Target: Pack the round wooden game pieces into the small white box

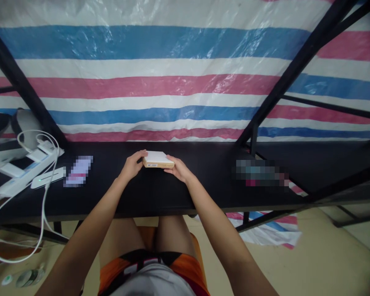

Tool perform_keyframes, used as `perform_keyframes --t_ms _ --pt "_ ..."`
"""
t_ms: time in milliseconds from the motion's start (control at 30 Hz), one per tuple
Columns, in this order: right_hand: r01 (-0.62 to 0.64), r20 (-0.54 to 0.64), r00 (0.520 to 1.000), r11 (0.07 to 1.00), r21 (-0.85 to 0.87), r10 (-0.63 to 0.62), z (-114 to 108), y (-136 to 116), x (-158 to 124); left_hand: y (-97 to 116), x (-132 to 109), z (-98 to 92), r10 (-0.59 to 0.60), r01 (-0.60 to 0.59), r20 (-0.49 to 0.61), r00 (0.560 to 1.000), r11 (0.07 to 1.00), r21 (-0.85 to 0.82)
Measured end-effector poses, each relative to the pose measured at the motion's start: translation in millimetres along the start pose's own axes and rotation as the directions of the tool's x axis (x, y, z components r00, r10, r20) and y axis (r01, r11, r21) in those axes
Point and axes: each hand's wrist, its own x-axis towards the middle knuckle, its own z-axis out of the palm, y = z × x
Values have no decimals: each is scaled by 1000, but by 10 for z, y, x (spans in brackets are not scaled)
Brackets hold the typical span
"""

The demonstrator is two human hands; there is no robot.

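A small flat box (156, 156) with a white top and a tan, printed side is held level over the black table, in the middle of the head view. My left hand (132, 165) grips its left end, fingers closed round the corner. At the opposite end, my right hand (180, 167) has its thumb near the top edge and its fingers by the lower side. Whether the box's underside touches the table cannot be made out.
On the black table (160, 193) lie a blurred-out flat item (78, 172) at left and another blurred-out item (260, 173) at right. White power strips (27, 172) with looping cables crowd the left end. Black metal posts (283, 82) frame a striped plastic sheet (148, 86) behind.
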Motion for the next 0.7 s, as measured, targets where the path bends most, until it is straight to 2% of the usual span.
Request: perform_keyframes --t_ms 100,167,233,300,333,367,433,567,700 --pt "44 -22 999 999 2 -44 -27 16 24 -14 18 42 -58 58 -64 996 998 -8" --pt "89 -20 996 996 -15 -90 -49 38 56 -31 38 70 -224 212 -142 964 973 -90" --pt "138 -20 990 989 -46 -139 -64 64 83 -46 53 98 -481 434 -127 867 857 -278" --pt "168 -15 985 981 -94 -170 -67 95 102 -45 55 126 -670 606 18 742 659 -446" --pt "177 -9 984 976 -124 -180 -64 112 108 -38 51 138 -702 650 99 705 585 -484" --pt "185 0 982 971 -153 -187 -58 128 113 -28 44 147 -701 666 155 696 551 -503" --pt "209 16 978 955 -210 -210 -47 156 124 -8 28 154 -666 663 216 714 544 -513" --pt "290 37 956 906 -308 -293 -49 190 160 -5 13 130 -629 629 199 751 592 -503" --pt "389 55 913 822 -416 -405 -86 220 204 -18 19 129 -586 599 185 789 667 -442"
